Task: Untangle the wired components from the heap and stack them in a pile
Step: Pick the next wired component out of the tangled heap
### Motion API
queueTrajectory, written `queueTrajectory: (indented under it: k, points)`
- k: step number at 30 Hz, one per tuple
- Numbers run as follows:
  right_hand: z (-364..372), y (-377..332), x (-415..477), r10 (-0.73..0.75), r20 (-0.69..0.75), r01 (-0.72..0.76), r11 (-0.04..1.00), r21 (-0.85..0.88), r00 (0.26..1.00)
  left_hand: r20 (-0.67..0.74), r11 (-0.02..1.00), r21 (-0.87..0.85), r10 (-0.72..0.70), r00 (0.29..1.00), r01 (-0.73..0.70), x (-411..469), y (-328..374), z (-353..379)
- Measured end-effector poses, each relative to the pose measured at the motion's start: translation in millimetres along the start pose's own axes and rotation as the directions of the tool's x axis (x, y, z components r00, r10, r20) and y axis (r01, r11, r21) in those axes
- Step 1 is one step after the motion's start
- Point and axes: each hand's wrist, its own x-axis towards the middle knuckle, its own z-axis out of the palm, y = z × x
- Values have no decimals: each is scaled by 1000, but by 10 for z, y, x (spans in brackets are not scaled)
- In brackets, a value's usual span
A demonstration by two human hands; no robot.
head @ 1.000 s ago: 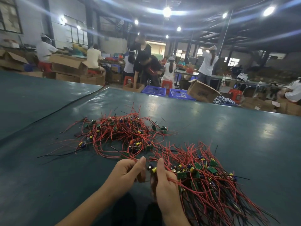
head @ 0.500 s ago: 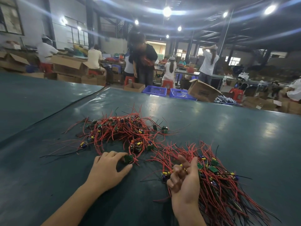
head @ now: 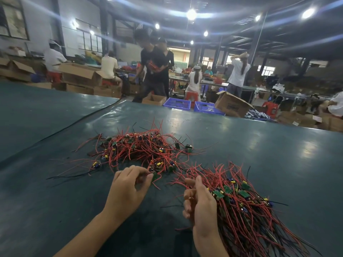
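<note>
From the head camera, the tangled heap of wired components (head: 141, 151) lies on the dark green table (head: 259, 145) at about twelve o'clock from the left hand (head: 130, 190). The sorted pile (head: 245, 210) fans out at four o'clock, its red leads running roughly parallel. The left hand's thumb and fingertips pinch a small green circuit board (head: 154, 176) at the heap's near edge, at one o'clock from the knuckles. The right hand (head: 200, 204) stands on edge just beside the pile with its fingers loosely curled; whether it holds a wire I cannot tell. These parts look light, with limp, snag-prone leads, so the stiff board is probably the better hold: pulling on a wire would likely drag neighbours along or strain a solder joint.
</note>
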Motion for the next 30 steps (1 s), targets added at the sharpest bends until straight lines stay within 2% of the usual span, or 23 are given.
queueTrajectory:
  k: [2,4,6,9,12,15,19,22,27,30]
  points:
    - [15,14,-18,1,43,2,998,-65,999,-87,986,10,164,983,-163,7,99,-8]
    - [40,28,-42,-25,80,34,992,-118,996,-101,955,4,295,950,-296,-6,184,-1]
    - [68,41,-63,-86,121,102,986,-131,989,-54,924,-18,381,923,-382,-29,246,18]
    - [92,57,-74,-155,122,172,976,-137,980,24,902,-83,426,904,-423,-63,295,37]
    - [78,60,-63,-167,70,176,972,-156,983,3,906,-96,414,910,-411,-69,289,38]
    - [52,65,-33,-157,-10,154,977,-145,988,-33,923,-25,382,923,-383,-94,275,66]
    - [54,66,-49,-170,-3,168,974,-153,985,-93,948,-19,314,945,-317,-109,307,73]
    - [55,66,-64,-181,12,180,966,-184,983,0,958,-90,274,962,-273,-124,363,50]
    - [62,77,-55,-162,46,168,966,-198,986,113,983,-182,17,993,4,-140,401,68]
    - [71,89,-57,-152,58,162,960,-228,987,145,976,-214,2,989,29,-142,376,73]
